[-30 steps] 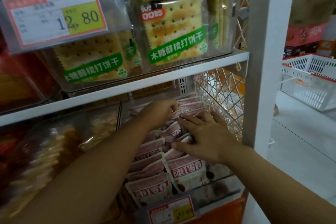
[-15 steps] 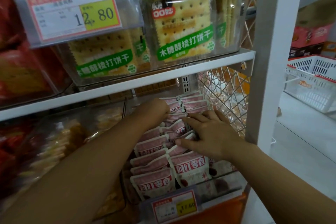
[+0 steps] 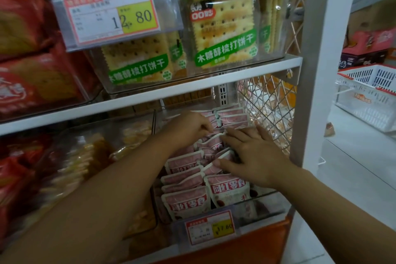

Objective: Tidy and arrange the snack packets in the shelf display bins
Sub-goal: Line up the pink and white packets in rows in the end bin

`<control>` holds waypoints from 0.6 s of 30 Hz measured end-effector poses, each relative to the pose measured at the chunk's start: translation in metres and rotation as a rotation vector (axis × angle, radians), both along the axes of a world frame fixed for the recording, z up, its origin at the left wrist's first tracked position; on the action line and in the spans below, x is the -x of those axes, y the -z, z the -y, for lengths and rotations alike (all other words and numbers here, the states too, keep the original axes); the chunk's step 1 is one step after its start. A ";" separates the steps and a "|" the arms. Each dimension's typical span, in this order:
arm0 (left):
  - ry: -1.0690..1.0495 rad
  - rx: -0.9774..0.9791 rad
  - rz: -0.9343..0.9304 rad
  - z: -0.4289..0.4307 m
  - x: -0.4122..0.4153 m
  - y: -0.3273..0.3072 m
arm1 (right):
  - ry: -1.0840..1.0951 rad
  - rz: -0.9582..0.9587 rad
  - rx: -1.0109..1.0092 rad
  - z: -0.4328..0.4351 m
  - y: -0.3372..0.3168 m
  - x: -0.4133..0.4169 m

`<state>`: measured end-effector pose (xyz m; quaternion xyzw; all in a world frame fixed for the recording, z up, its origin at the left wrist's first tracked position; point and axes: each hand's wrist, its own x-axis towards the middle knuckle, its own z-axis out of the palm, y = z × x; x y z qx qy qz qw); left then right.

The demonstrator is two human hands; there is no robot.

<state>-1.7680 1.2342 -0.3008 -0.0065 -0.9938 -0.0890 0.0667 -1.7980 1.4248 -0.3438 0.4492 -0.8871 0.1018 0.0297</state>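
Rows of pink-and-white snack packets (image 3: 186, 200) in clear plastic bin (image 3: 270, 204): left hand (image 3: 190, 127) grip pinches a rear packet, right hand (image 3: 251, 152) lies spread flat; gentle, even pressing should keep them upright.

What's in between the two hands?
Rows of pink packets in the clear bin. The left hand and right hand both touch them, as the head view shows.
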 end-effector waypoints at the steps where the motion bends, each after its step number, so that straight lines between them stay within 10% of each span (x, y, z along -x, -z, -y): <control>1: 0.002 0.023 0.031 -0.001 0.001 0.001 | -0.007 -0.002 0.002 0.000 0.000 -0.001; 18: -0.265 0.341 0.072 -0.003 0.021 0.012 | -0.052 0.015 0.005 0.007 -0.001 0.004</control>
